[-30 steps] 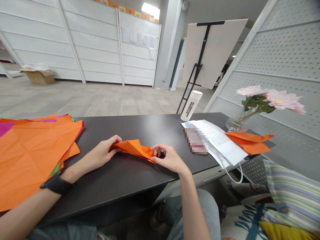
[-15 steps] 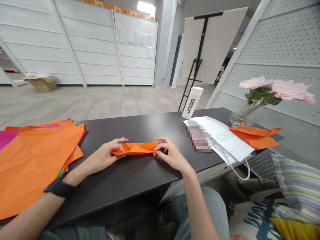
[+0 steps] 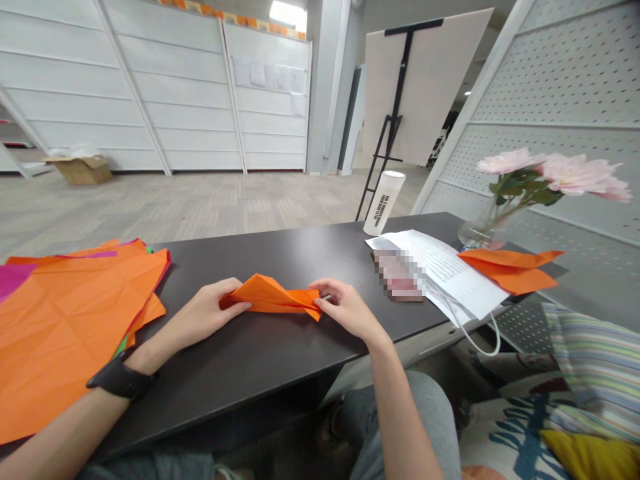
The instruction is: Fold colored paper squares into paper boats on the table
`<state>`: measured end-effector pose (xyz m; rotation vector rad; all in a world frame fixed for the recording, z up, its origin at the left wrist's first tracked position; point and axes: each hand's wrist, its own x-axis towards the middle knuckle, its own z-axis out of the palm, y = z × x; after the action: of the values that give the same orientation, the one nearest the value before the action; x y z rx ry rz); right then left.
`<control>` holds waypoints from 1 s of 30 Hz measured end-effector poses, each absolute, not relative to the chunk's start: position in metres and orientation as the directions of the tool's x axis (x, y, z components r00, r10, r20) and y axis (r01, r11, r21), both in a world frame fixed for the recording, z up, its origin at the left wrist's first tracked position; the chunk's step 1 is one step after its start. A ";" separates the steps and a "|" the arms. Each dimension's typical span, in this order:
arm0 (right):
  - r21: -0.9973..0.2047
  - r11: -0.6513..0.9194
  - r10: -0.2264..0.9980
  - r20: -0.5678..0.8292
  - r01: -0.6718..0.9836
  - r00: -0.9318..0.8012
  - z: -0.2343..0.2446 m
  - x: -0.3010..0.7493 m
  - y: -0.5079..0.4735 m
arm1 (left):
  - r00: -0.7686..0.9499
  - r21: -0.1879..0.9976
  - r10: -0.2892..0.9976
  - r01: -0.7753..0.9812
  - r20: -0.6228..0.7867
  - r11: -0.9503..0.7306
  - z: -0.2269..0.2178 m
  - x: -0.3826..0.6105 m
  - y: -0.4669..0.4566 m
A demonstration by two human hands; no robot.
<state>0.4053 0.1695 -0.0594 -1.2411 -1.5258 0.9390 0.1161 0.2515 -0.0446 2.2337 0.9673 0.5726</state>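
Note:
A narrow strip of folded orange paper point(image 3: 275, 299) lies between my two hands on the dark table. My left hand point(image 3: 213, 307) pinches its left end, thumb in front and the fingers partly hidden behind the paper. At the other end, my right hand point(image 3: 345, 308) grips the paper between thumb and fingers. A peaked flap stands up near the left end, and a small pointed corner hangs down by my right thumb.
To the left is a pile of creased orange sheets point(image 3: 75, 320). On the right are a white cylinder point(image 3: 384, 203), printed papers point(image 3: 447, 267), a blurred-out flat object point(image 3: 400, 277), a white cable point(image 3: 473, 343), another folded orange paper point(image 3: 515, 273) and a flower vase point(image 3: 483, 230).
The flap at the paper's left part has risen into a peak. A pointed corner now shows lower at the right end. Both hands keep hold with shifted fingers.

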 end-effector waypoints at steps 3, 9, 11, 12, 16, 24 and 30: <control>-0.983 0.178 0.984 0.177 0.055 -0.016 -0.057 0.405 0.168 | 0.634 0.695 0.761 0.485 0.139 -0.531 -0.044 0.117 0.250; -0.992 0.104 0.995 0.105 0.068 0.003 -0.051 0.403 0.164 | 0.651 0.698 0.743 0.459 0.157 -0.550 -0.041 0.119 0.246; -0.991 0.069 0.997 0.065 0.119 -0.037 -0.051 0.401 0.163 | 0.666 0.691 0.730 0.454 0.157 -0.563 -0.040 0.120 0.246; -0.990 0.060 0.997 0.053 0.126 -0.057 -0.050 0.400 0.162 | 0.669 0.687 0.726 0.453 0.158 -0.568 -0.040 0.120 0.246; -0.995 0.037 0.995 0.028 0.094 -0.098 -0.047 0.398 0.159 | 0.672 0.677 0.720 0.449 0.176 -0.584 -0.040 0.120 0.246; -0.991 0.081 0.976 0.057 0.105 -0.209 -0.058 0.399 0.163 | 0.690 0.647 0.703 0.460 0.169 -0.607 -0.040 0.120 0.245; -0.887 0.282 0.959 0.264 0.365 -0.100 -0.059 0.395 0.166 | 0.634 0.612 0.724 0.467 0.271 -0.638 -0.038 0.120 0.241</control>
<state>0.3952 0.1661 -0.0587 -1.2352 -1.6410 0.8203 0.1202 0.2413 -0.0381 2.3622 0.9333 0.6946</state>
